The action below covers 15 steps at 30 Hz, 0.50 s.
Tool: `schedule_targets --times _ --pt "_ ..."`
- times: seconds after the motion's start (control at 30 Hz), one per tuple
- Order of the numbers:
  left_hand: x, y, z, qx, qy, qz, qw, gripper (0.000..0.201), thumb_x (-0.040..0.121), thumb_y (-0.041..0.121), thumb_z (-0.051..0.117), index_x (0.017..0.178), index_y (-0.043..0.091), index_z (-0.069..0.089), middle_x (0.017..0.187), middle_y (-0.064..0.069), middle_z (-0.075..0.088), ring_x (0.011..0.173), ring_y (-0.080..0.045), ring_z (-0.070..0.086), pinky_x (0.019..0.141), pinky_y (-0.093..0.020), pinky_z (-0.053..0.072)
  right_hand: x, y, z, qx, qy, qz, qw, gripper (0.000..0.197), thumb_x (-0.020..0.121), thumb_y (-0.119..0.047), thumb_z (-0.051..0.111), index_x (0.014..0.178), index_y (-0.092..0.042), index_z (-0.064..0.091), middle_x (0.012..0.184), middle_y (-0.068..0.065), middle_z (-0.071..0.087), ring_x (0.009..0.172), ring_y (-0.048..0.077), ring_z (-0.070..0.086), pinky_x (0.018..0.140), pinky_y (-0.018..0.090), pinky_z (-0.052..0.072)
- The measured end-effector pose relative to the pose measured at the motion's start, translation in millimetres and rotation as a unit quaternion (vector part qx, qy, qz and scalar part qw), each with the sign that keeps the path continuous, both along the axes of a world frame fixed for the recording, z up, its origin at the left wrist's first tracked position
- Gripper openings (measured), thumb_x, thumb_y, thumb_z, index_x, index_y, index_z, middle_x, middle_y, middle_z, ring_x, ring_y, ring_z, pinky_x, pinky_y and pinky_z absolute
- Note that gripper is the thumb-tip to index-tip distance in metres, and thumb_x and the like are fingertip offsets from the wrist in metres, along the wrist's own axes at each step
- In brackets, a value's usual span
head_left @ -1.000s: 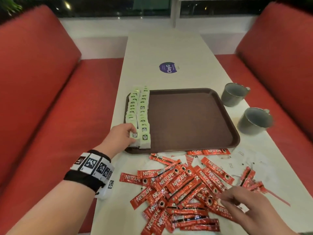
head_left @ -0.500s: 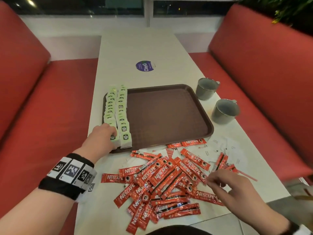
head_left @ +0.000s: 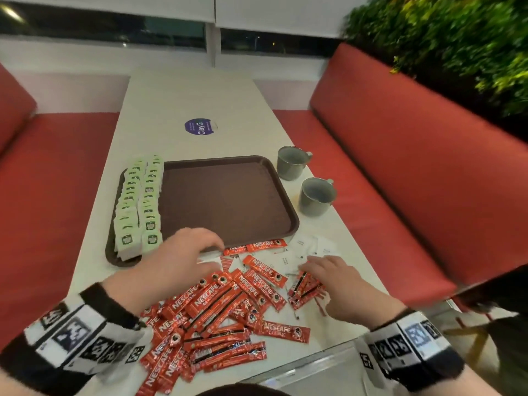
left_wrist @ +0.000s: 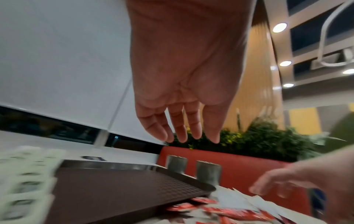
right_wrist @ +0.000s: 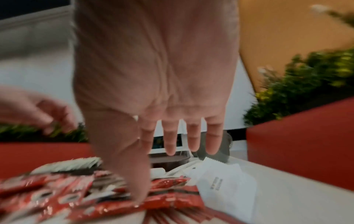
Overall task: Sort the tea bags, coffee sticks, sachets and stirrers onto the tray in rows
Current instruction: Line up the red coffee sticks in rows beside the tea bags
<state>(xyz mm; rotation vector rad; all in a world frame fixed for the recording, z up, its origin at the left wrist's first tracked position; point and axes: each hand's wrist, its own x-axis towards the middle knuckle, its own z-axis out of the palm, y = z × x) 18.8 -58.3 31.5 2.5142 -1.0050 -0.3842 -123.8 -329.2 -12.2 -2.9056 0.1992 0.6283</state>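
Observation:
A brown tray (head_left: pixel 228 195) lies mid-table, with green tea bags (head_left: pixel 140 201) in two rows along its left side. A loose heap of red coffee sticks (head_left: pixel 217 307) covers the near table. White sachets (head_left: pixel 311 247) lie to its right, beside small red packets and thin stirrers (head_left: pixel 304 287). My left hand (head_left: pixel 200 250) hovers over the tray's near edge, fingers straight and holding nothing (left_wrist: pixel 182 133). My right hand (head_left: pixel 323 270) is spread over the small red packets. Its thumb (right_wrist: pixel 138 189) touches a red packet, and the fingers (right_wrist: pixel 193 141) hold nothing.
Two grey mugs (head_left: pixel 291 165) (head_left: pixel 317 197) stand just right of the tray. A purple sticker (head_left: pixel 200 127) marks the far table. Red benches (head_left: pixel 400 181) run along both sides. Green foliage (head_left: pixel 457 38) is at the back right. The table's near edge (head_left: pixel 300 364) is close below the heap.
My left hand has left the tea bag rows and moved right to the tray's near edge. My right hand has shifted forward towards the sachets. The view has swung right.

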Motion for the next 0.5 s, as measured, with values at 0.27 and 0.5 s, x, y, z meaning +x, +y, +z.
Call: schedule_targets --times 0.27,0.5 --pt "-24 -105 -47 0.173 -0.077 -0.190 0.963 0.043 0.089 0.013 0.054 0.130 0.024 0.051 0.122 0.001 0.057 0.116 -0.023 0.047 0.096 -0.039 0.044 2 -13 -30 -0.056 -0.081 0.168 0.981 0.042 0.087 -0.016 0.048 0.128 -0.025 0.045 0.123 0.001 0.048 0.111 0.027 0.045 0.090 0.038 0.036" --pt "-34 -115 -60 0.206 -0.116 -0.172 0.956 0.019 0.092 0.012 0.047 0.106 0.020 0.058 0.104 0.002 0.057 0.100 -0.019 0.047 0.085 -0.033 0.043 2 -20 -39 -0.038 -0.111 0.197 0.973 0.025 0.092 -0.014 0.044 0.115 -0.014 0.050 0.112 0.010 0.053 0.101 0.032 0.048 0.077 0.041 0.037"
